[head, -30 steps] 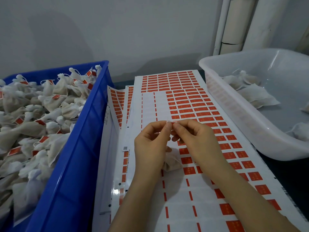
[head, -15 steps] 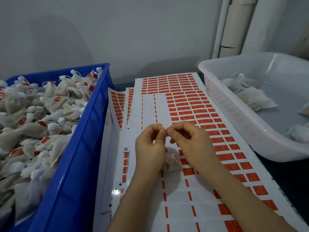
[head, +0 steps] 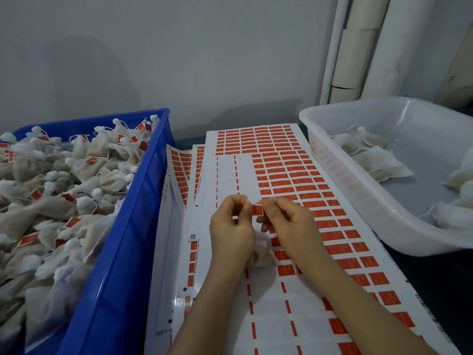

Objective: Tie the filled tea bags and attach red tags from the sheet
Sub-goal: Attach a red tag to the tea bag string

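Left hand [head: 231, 228] and right hand [head: 289, 224] pinch one red tag [head: 258, 210] together above the sheet [head: 281, 316]; a tea bag [head: 259, 256] hangs below.

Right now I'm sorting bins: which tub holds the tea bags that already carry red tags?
The blue plastic crate on the left; its tied bags show red tags, unlike the white tub's untagged ones.

A dark table [head: 435, 285] holds everything. A big blue bin [head: 122, 252] sits on its left side, full of little tied bags. A white tub [head: 358, 190] sits on its right side with a few bags inside. Between them lie long white sheets [head: 276, 326] of red stickers, stacked and spread a bit.
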`<state>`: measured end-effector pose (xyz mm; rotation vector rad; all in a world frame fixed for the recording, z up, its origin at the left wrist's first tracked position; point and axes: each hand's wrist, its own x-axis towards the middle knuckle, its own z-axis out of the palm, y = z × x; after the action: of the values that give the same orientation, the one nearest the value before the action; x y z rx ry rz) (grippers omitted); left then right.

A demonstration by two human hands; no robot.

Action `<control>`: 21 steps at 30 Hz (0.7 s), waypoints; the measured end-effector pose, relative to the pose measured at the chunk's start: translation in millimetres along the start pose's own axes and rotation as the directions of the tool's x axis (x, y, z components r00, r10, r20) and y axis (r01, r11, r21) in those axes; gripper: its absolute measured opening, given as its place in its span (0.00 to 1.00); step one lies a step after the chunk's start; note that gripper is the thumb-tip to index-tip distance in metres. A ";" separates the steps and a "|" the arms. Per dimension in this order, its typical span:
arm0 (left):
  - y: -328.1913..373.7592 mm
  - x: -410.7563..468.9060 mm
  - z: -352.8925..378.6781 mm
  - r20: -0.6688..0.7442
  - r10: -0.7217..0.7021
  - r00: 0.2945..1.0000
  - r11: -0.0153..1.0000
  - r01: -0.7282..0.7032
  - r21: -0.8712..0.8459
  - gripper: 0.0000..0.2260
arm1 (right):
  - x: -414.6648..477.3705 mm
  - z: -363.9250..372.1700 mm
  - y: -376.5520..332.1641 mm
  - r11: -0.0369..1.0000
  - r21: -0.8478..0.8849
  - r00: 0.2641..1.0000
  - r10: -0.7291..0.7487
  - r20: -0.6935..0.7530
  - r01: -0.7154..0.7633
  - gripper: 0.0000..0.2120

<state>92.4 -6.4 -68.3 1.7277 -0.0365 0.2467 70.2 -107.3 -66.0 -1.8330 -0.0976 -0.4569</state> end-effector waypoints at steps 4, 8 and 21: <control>0.9 4.2 -1.0 -0.047 -0.060 0.997 0.994 0.056 -0.094 0.07 | 0.7 6.0 2.7 0.993 -0.095 0.983 0.086 0.160 -0.072 0.05; 1.4 8.1 -5.4 -0.060 -0.120 0.991 0.980 0.108 -0.168 0.03 | -1.3 9.0 3.3 0.973 -0.222 0.951 0.122 0.285 -0.059 0.08; 3.2 16.9 -29.3 -0.062 -0.437 0.897 0.703 0.298 -0.646 0.05 | -1.2 8.7 11.2 0.964 -0.254 0.968 0.134 0.211 -0.078 0.07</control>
<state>104.2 23.7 -57.7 0.9972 0.3561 0.0947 74.6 -102.3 -78.6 -2.1175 -0.1005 -0.1877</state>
